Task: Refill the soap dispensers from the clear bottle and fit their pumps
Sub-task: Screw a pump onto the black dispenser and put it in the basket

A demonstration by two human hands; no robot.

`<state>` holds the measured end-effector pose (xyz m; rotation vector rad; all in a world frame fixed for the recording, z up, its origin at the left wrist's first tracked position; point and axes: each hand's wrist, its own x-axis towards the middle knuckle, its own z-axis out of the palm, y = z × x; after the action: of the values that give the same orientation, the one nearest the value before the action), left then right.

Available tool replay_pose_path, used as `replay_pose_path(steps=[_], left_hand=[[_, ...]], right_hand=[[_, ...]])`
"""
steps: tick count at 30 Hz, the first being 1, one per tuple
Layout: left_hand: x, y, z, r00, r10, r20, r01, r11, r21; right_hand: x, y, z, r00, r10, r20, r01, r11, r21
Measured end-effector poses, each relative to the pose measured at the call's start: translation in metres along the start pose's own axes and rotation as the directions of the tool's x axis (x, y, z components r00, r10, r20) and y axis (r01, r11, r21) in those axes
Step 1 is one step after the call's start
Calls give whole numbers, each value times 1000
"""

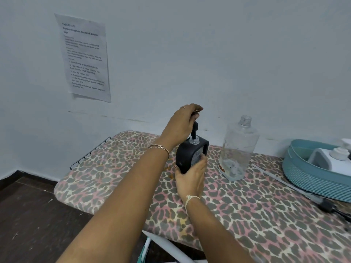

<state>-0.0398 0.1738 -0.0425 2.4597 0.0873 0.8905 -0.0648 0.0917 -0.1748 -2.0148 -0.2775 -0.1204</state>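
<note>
Holding black dispenser (190,153) upright on the board (247,215): my right hand (191,177) wraps its base, left hand (181,125) pinches the pump (194,130) in its neck. Clear bottle (239,147) just right of it, uncapped; teal basket (303,179) further right.

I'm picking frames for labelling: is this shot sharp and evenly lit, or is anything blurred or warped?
Head view: soft, even light, no hard shadows or glare; the wide lens tilts the printed sheet; the sheet's small print is too soft to read; the clear bottle shows faintly against the pale wall.
</note>
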Motion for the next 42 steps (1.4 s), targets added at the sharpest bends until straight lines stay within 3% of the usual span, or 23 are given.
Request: replay_pose_path(steps=[4,11,19,29,36,42], left_hand=[[-13,-3,10,992,-96,84,107,986,-127],[-30,-8,20,970,-237,53,240,904,-355],[-32,-10,27,952,-303,-32,289,932,-219],[-30,-16,17,925,-372,82,379,879,-290],[-30,-6,5,938,-321,135,340,928,-156],[-40,2,4,925,-365,110,374,924,-79]], right_hand=[[0,1,0,1000,-4,-5,4,1000,-7],[1,2,1,1000,-11,-12,12,1000,10],[2,4,2,1000,-8,-13,9,1000,20],[1,1,-2,997,1,-77,4,998,62],[-1,-4,-6,996,-14,-84,25,992,124],[-4,-6,-17,999,47,-14,-41,960,277]])
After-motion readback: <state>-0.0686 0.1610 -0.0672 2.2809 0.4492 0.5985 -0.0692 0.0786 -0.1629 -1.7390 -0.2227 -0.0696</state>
